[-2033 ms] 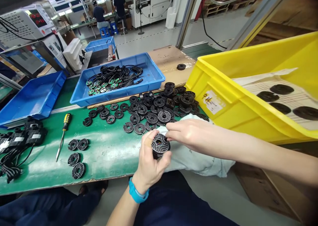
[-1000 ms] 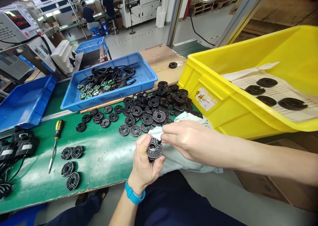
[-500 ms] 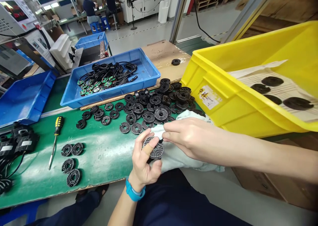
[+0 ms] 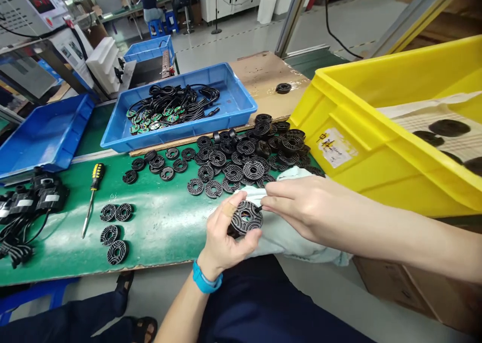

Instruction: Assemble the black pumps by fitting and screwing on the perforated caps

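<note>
head view: left hand (image 4: 222, 237), with a plaster on the thumb (image 4: 228, 209) and a blue wristband (image 4: 205, 277), closed around a black ridged disc (image 4: 246, 217), gripping it by the edge, tilted, face up. disc held above the counter's front edge, just over a pale cloth (image 4: 297, 242). right hand (image 4: 305, 207) reaching in from the right, fingers (image 4: 276, 197) pinched together on a small black tip (image 4: 259, 208), right beside the disc's face; what that tip belongs to, too small to tell.

cloth bunched on the green counter (image 4: 161, 222), under both hands. just beyond it, a heap of black discs (image 4: 241, 162), some stacked, some lying singly. farther left, four more discs (image 4: 113, 227) in a loose group, beside a yellow-handled screwdriver (image 4: 94, 192). at the counter's left end, black units with cables (image 4: 48, 195).

behind the heap, a blue tray (image 4: 181, 102) holding black cables and green boards, with a second blue tray (image 4: 48, 137) to its left. to the right, a yellow crate (image 4: 357, 157) with a label (image 4: 337, 147), and dark discs (image 4: 448, 128) on a paper sheet inside. a lone disc (image 4: 283, 88) on cardboard past the heap.
</note>
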`<state>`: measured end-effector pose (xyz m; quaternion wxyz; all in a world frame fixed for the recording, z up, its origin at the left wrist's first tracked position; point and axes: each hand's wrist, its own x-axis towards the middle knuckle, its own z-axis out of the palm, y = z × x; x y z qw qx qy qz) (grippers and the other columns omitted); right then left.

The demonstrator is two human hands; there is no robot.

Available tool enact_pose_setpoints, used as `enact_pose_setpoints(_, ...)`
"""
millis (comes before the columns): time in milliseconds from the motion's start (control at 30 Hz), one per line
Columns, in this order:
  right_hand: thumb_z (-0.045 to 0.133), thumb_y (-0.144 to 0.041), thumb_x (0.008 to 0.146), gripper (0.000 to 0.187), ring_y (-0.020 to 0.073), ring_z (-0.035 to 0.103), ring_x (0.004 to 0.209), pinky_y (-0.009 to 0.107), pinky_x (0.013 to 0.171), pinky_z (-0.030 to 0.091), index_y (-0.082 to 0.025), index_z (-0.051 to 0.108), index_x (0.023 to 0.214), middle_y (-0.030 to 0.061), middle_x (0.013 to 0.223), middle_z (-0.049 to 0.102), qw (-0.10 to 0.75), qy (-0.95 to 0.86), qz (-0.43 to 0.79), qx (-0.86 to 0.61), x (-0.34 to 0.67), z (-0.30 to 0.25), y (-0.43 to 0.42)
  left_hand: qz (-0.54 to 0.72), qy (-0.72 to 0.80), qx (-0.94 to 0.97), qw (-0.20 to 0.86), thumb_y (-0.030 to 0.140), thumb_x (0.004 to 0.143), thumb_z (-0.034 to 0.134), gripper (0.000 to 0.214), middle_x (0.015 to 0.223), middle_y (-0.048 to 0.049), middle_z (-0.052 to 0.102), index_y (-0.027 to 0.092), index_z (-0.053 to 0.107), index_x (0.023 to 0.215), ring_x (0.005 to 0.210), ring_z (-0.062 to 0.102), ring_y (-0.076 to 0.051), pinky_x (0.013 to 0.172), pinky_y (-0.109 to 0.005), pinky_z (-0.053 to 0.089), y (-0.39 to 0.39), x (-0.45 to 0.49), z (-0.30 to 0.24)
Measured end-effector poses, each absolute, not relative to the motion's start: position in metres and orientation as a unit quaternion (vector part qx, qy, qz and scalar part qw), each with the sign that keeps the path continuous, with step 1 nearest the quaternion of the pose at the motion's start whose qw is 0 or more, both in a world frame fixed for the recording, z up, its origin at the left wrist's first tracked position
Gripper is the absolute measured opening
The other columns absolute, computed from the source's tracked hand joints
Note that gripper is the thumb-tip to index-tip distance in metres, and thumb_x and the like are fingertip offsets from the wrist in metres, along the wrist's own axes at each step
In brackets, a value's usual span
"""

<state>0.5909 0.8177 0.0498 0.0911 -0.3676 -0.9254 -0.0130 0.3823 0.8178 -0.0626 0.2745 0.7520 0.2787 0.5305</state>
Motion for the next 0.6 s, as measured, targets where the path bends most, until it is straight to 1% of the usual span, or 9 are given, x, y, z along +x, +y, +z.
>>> enact_pose_setpoints(133,0.045,-0.003,0.095,0.029,0.0162,0.052,0.061,0.030,0.058,0.033,-0.014,0.071,0.087,0.0050,0.074,0.060,0.088,-0.924,-0.016,-0.371,0.592,0.050,0.817,0.536,0.269,0.745,0.294,0.039,0.093,0.069,0.058,0.132,-0.0159,0.068,0.020,0.052,0.144,0.122,0.066,-0.030,0.104,-0.048,0.056,0.817,0.384,-0.064)
enact_pose_setpoints(233,0.044,-0.002,0.096,0.031,0.0164,0.052,0.061,0.031,0.058,0.033,-0.013,0.071,0.088,0.0050,0.074,0.060,0.078,-0.923,-0.020,-0.375,0.589,0.052,0.817,0.516,0.278,0.733,0.346,0.037,0.094,0.068,0.052,0.131,-0.0134,0.068,0.022,0.052,0.141,0.120,0.066,-0.028,0.104,-0.048,0.054,0.815,0.382,-0.061)
enact_pose_setpoints(367,0.047,-0.003,0.095,0.026,0.0160,0.050,0.061,0.031,0.059,0.031,-0.015,0.070,0.088,0.0028,0.072,0.056,0.085,-0.925,-0.023,-0.369,0.587,0.053,0.817,0.471,0.299,0.728,0.400,0.037,0.095,0.065,0.049,0.130,-0.0108,0.066,0.025,0.050,0.140,0.117,0.065,-0.026,0.104,-0.046,0.053,0.813,0.378,-0.055)
enact_pose_setpoints(500,0.052,-0.004,0.092,0.020,0.0165,0.051,0.062,0.031,0.060,0.030,-0.015,0.067,0.086,0.0029,0.074,0.058,0.081,-0.928,-0.043,-0.360,0.588,0.053,0.816,0.460,0.300,0.743,0.383,0.042,0.096,0.063,0.055,0.131,-0.0123,0.063,0.024,0.045,0.145,0.121,0.063,-0.028,0.105,-0.046,0.052,0.814,0.377,-0.056)
enact_pose_setpoints(600,0.053,-0.002,0.088,0.018,0.0175,0.052,0.064,0.032,0.060,0.030,-0.015,0.066,0.086,0.0036,0.075,0.059,0.082,-0.932,-0.058,-0.348,0.587,0.053,0.815,0.471,0.298,0.748,0.359,0.048,0.097,0.062,0.059,0.126,-0.0114,0.064,0.024,0.042,0.146,0.115,0.065,-0.026,0.099,-0.042,0.054,0.814,0.379,-0.061)
